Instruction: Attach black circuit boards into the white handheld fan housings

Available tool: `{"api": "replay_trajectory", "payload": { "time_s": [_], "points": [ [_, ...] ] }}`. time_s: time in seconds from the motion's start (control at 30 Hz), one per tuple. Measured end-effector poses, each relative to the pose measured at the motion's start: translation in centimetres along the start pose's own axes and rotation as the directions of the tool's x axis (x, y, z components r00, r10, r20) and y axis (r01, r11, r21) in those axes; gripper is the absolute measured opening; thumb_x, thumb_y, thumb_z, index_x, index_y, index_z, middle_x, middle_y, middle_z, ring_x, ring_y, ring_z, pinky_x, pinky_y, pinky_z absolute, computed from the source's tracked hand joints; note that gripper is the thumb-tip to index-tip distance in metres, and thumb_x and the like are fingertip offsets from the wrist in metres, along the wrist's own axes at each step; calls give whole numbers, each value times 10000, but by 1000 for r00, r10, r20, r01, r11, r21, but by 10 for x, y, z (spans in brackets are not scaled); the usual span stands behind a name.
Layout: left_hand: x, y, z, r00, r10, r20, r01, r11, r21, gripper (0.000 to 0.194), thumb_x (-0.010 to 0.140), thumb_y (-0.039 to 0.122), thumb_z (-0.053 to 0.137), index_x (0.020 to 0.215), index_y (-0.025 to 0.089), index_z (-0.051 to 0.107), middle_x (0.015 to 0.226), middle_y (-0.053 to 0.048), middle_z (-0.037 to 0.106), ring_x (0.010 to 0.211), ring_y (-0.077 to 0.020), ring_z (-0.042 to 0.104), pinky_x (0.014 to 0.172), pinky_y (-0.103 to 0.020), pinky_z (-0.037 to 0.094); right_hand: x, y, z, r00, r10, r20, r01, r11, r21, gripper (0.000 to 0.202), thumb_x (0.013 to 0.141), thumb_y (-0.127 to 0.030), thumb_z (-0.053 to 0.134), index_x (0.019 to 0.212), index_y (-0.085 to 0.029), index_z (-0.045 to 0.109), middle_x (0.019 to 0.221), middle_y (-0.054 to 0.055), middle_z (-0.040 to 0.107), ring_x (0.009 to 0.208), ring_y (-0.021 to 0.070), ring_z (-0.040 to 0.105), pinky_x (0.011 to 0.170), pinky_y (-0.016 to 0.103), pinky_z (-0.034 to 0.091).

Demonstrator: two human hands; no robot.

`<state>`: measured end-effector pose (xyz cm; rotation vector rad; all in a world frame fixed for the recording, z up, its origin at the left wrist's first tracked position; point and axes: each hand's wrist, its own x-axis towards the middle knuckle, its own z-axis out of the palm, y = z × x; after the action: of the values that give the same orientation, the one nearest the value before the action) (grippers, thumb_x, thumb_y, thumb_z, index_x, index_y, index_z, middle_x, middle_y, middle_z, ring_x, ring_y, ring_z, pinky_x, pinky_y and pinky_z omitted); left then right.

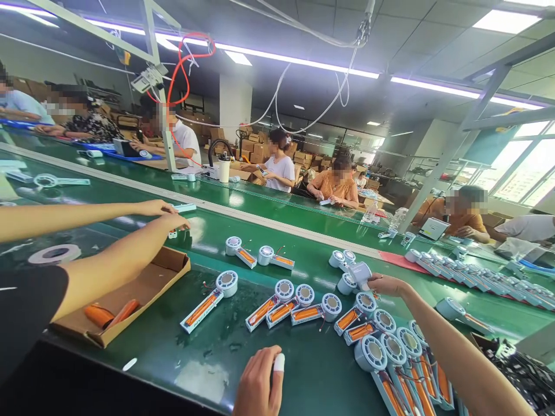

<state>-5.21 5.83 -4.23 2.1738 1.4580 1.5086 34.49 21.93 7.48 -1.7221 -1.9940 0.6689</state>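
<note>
My right hand point(387, 285) reaches over the right part of the green table and grips a pale blue handheld fan point(359, 273) by its round head. Under and around it lie several more handheld fans point(373, 352), with orange batteries in their open handles and thin wires loose. My left hand point(259, 381) rests near the front edge of the table, holding nothing, its fingers apart and one fingertip wrapped in white. Ahead of that hand, a row of handheld fans point(284, 290) lies on the table, and one single fan point(226, 283) is further left.
At left, a co-worker's arms point(117, 266) reach over a cardboard tray point(151, 294) holding orange batteries. A tape roll point(54, 254) lies behind. Fans line a red mat point(401, 260) at right; a box of black parts point(515, 370) stands nearby. Several people sit across the conveyor.
</note>
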Motion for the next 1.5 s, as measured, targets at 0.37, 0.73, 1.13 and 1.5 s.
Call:
{"api": "replay_trajectory", "payload": {
  "time_s": [0.37,0.73,1.13,1.5],
  "points": [
    [6,4,-3,1000,9,-15,-8,996,85,272,1043,326,389,995,237,642,821,-41,749,732,-192,753,634,-268,607,33,18,-2,851,96,516,-69,995,-71,326,978,-366,650,1225,-154,633,1217,65,652,1029,247,670,866,424,582],
    [5,6,0,996,-80,43,78,996,47,301,1017,347,410,1008,219,682,908,-84,783,818,-227,770,704,-327,634,-43,-52,-43,993,-116,-3,116,990,84,486,825,-608,688,949,-141,744,868,73,694,815,242,611,674,309,479],
    [-17,22,-13,979,-145,142,164,977,-135,247,1009,272,421,1168,241,608,1121,-79,730,1000,-219,734,858,-314,607,-178,-153,197,941,260,-218,-273,962,-30,140,754,-381,740,724,-284,645,856,101,700,847,342,675,681,423,525],
    [-3,27,41,953,-164,257,207,967,-150,543,926,520,517,1395,250,484,1470,-149,503,1301,-360,553,1019,-528,527,-205,-82,49,808,408,-424,-505,851,-144,269,1018,-359,493,1023,-262,744,936,36,757,831,196,707,716,283,520]
  ]
}}
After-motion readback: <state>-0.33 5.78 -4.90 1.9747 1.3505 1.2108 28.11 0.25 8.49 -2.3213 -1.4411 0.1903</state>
